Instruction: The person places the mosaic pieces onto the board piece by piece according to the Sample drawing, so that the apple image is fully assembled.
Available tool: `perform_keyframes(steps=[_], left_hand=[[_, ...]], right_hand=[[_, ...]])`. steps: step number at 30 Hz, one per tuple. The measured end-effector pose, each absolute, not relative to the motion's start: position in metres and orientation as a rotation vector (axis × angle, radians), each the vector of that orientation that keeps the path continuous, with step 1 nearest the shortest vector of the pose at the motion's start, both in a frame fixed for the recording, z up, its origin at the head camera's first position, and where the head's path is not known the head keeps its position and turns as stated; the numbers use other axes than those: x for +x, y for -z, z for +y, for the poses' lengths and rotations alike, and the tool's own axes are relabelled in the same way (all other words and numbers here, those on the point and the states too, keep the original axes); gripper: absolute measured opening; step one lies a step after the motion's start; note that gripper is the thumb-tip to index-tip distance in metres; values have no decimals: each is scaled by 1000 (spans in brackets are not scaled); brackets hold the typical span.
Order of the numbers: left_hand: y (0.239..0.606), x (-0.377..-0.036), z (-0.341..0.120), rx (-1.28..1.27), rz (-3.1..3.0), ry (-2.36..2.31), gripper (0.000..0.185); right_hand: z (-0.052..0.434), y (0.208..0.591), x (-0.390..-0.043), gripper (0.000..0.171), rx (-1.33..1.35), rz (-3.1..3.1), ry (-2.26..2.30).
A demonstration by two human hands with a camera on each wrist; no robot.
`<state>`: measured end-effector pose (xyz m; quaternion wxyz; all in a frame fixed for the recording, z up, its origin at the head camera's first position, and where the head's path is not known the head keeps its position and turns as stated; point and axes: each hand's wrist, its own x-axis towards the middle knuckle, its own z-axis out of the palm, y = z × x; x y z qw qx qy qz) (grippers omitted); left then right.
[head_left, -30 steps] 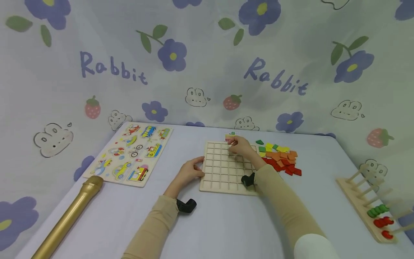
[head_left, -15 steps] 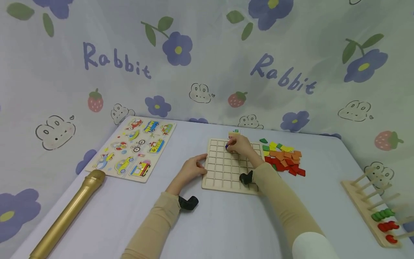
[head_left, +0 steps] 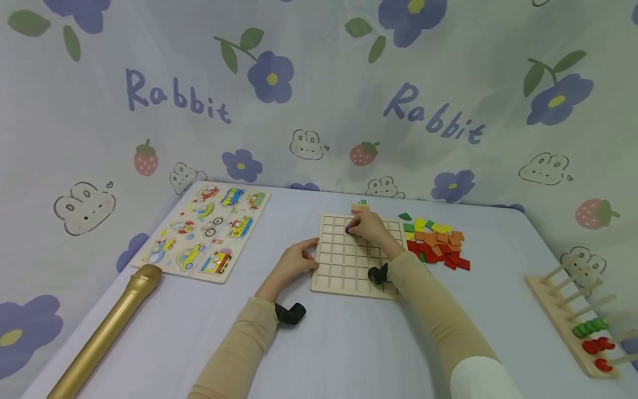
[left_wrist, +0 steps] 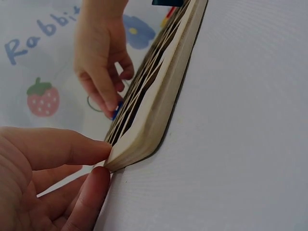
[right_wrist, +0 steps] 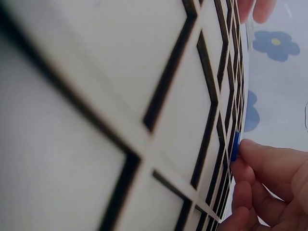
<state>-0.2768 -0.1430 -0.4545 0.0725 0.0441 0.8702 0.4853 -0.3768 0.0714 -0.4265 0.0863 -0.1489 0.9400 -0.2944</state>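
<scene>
Right hand pinching a blue piece at mid-frame, over a grid board, left hand touching the board's left edge, fingers parted

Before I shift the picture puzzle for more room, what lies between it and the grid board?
In the head view, the left hand lies there, touching the grid board; toward the picture puzzle, bare white table.

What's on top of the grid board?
Blue piece, pinched by the right hand at the far rows; can't tell if it's seated. Board under that hand, the wrist camera and right sleeve is hidden.
</scene>
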Motion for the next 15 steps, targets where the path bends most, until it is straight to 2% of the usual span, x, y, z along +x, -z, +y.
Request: perform_keyframes(steps=[15], left_hand=[[451, -276, -142, 127, 2618, -1451, 67]], right_hand=[[78, 417, -370, 18, -395, 2801, 916]])
